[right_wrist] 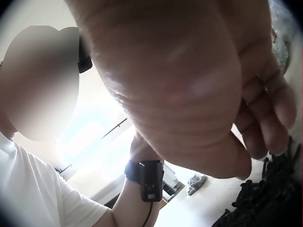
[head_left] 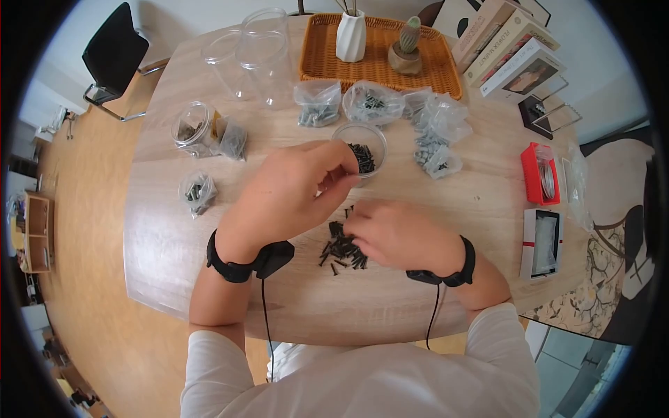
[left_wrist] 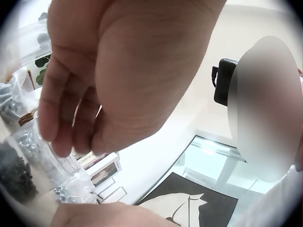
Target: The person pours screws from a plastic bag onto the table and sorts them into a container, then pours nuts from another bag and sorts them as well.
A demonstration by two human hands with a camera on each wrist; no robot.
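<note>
My left hand [head_left: 286,184] hovers at the near left rim of a clear plastic jar [head_left: 382,143] that has black screws [head_left: 364,159] in it. Its fingers are loosely bent, thumb towards the fingertips, and no screw shows between them in the left wrist view. On the table below lies a loose pile of black screws [head_left: 341,249]. Over the pile's right side is my right hand [head_left: 411,233], its relaxed fingers pointing down. In the right wrist view those fingertips are right at the black screws [right_wrist: 260,196], with the thumb apart.
Bags of grey hardware [head_left: 319,104] stand behind the jar, more bags [head_left: 442,132] to its right. Empty clear jars [head_left: 261,59], a jar with small bags [head_left: 195,132] and a bag of fasteners [head_left: 198,194] are left. A wicker tray [head_left: 317,42], books [head_left: 512,52] and a red basket [head_left: 533,174] line the edges.
</note>
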